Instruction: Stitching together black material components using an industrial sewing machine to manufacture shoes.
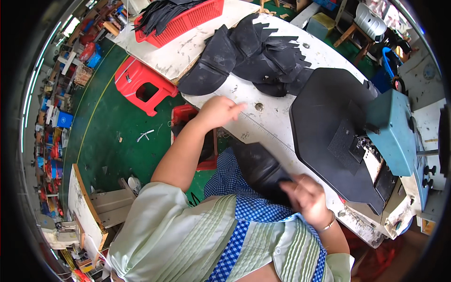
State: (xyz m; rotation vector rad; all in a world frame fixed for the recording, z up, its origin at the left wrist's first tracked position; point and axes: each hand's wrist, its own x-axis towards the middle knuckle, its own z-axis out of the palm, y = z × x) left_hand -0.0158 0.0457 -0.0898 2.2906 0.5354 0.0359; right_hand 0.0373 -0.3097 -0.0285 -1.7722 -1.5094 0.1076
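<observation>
My right hand (307, 199) is closed on the edge of a black leather-like piece (260, 167). The piece is curved, with a seam across it, and hangs over my blue checked apron (225, 176) by the table's near edge. My left hand (221, 112) is over the edge of the white table (277, 122), thumb and fingers pinched together; whether anything thin is between them cannot be made out. Beyond it lies an overlapping heap of similar black pieces (253, 54). To the right stands a teal sewing machine (392, 136) with a black many-sided work plate (324, 108).
A red basket (188, 21) of black strips sits at the far left on the tabletop. On the green floor (117, 122) are a red plastic stool (141, 84) and a red crate (206, 162) beside my left forearm. Ruler markings run along the table edge.
</observation>
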